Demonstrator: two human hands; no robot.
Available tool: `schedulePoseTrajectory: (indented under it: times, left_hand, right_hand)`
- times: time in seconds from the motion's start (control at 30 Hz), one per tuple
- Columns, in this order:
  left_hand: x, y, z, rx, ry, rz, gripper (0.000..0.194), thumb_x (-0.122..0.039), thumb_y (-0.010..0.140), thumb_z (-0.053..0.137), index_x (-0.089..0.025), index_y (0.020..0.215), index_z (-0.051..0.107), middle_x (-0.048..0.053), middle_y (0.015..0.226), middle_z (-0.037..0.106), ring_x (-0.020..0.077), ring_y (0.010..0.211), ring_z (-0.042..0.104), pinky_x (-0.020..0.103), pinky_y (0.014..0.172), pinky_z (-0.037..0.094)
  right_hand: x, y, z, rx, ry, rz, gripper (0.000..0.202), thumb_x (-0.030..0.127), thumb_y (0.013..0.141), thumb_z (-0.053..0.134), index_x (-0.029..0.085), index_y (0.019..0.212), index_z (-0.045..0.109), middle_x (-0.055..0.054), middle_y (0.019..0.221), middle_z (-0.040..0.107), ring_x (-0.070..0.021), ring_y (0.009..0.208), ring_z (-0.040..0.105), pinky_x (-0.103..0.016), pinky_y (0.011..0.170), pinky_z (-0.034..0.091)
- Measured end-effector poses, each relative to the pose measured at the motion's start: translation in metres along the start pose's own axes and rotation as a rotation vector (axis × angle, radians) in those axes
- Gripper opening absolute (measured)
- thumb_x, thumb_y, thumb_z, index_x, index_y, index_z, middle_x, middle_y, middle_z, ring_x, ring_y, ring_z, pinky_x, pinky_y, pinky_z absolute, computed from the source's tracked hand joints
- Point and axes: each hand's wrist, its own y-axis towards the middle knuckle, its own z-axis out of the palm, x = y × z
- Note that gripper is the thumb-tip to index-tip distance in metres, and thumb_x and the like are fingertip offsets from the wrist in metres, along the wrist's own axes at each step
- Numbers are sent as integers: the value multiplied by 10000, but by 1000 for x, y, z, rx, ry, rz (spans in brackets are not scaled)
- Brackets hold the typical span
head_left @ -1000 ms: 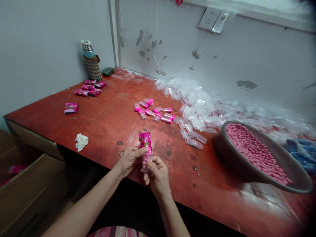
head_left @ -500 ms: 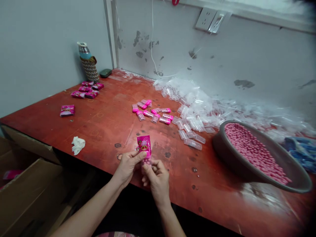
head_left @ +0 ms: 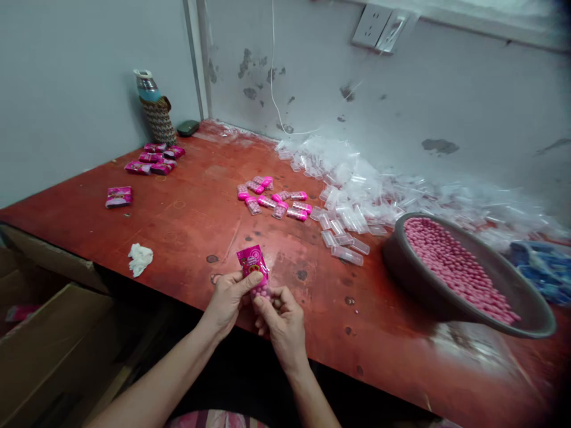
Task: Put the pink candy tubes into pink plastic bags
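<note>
Near the table's front edge, my left hand [head_left: 229, 297] is closed, its thumb pressed on a shiny pink printed packet [head_left: 253, 261] that points up and a little left. My right hand [head_left: 282, 321] is closed round the lower part of a small clear bottle of pink candy balls [head_left: 261, 292]. The top of this bottle is covered by the packet, and my fingers hide its bottom. Beyond my hands lie several filled bottles with pink caps [head_left: 279, 209].
A grey bowl of pink candy balls [head_left: 459, 267] stands tilted at right. Behind it spreads a heap of clear empty bottles [head_left: 357, 178]. Pink packets [head_left: 154, 157], a drinking bottle in a knitted sleeve [head_left: 156, 113] and crumpled tissue [head_left: 140, 259] are left. An open cardboard box [head_left: 57, 351] sits below.
The packet now covers the bottle's pink cap, which showed before. Its top has tipped to the left. Both hands keep nearly the same place, and the view has shifted slightly.
</note>
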Motion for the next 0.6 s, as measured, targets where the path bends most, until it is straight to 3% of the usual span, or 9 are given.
schedulePoseTrajectory:
  times: [0.23, 0.3, 0.43, 0.6]
  left_hand:
    - [9, -4, 1, 243, -8, -66, 314, -322, 763, 525, -109, 533, 507, -9, 429, 473, 152, 336, 504, 285, 342, 425]
    - [7, -3, -2, 195, -23, -62, 287, -315, 759, 535, -107, 561, 522, -11, 444, 484, 128, 331, 486, 262, 339, 414]
    - [0, -4, -10, 22, -23, -18, 218, -284, 721, 597, -88, 627, 574, 15, 525, 556, 79, 377, 470, 200, 363, 387]
    - [10, -9, -8, 15, 20, -13, 247, -269, 686, 639, -88, 540, 557, -2, 456, 520, 66, 404, 465, 183, 421, 376]
  right_hand:
    - [-3, 5, -1, 30, 235, 49, 194, 313, 755, 593, 151, 727, 490, 23, 558, 588, -29, 296, 423, -109, 254, 290]
    - [-2, 6, 1, 69, 277, 64, 181, 302, 755, 596, 143, 772, 510, 10, 584, 603, -42, 333, 473, -120, 292, 348]
    - [2, 3, 0, 170, 280, 74, 275, 254, 758, 605, 133, 988, 516, -35, 701, 650, -89, 536, 599, -192, 529, 496]
    - [0, 4, -4, 92, 314, 72, 167, 218, 733, 633, 150, 829, 513, -18, 623, 656, -89, 502, 602, -178, 506, 483]
